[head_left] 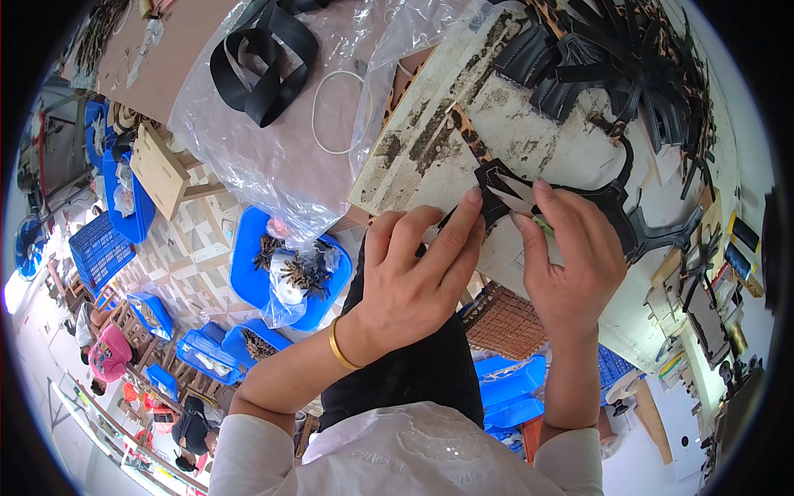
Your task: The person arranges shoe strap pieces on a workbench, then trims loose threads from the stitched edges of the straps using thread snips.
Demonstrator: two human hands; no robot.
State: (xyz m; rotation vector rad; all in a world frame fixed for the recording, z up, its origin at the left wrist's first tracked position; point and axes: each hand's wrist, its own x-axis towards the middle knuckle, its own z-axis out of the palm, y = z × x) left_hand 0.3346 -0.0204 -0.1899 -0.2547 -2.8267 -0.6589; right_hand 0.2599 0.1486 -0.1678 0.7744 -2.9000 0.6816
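On the worn white board (422,136) lies a black strappy leather piece (610,205), probably a shoe upper, with a leopard-print strap (470,136) at its far end. My left hand (422,273) presses its fingertips together on the near left edge of this piece; its thumb is mostly hidden. My right hand (575,256) pinches a small pointed tool with a pale blade (511,200) and a bit of green (542,226) by the fingers. The tool's tip rests at the black leather, close to my left index fingertip. Its exact kind is hard to tell.
A heap of black strap pieces (637,78) covers the board's far right. Clear plastic sheeting (248,149) with a coil of black band (263,70) lies left. Below stands a blue bin (248,277) of bundled pieces. Tools (736,248) line the right edge; people (196,430) sit far left.
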